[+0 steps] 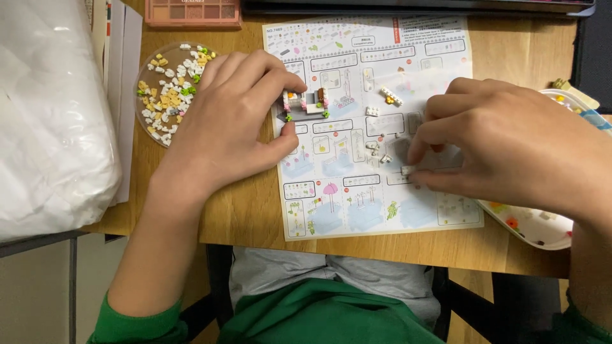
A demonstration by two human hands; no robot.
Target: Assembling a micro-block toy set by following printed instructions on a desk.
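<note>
From the head view, the left hand [223, 121] pinches a small white-and-pink brick model [306, 102] between thumb and forefinger, on the printed paper instruction sheet [357, 204] on the wooden desk [248, 216]. The right hand [510, 143] pinches a tiny white brick [405, 170] at its fingertips, low on the sheet. A clear round dish of loose bricks [167, 89] sits left.

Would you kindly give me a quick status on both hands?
Left hand steadies small white brick model. Right hand pinches tiny white brick. Loose bricks between.
</note>
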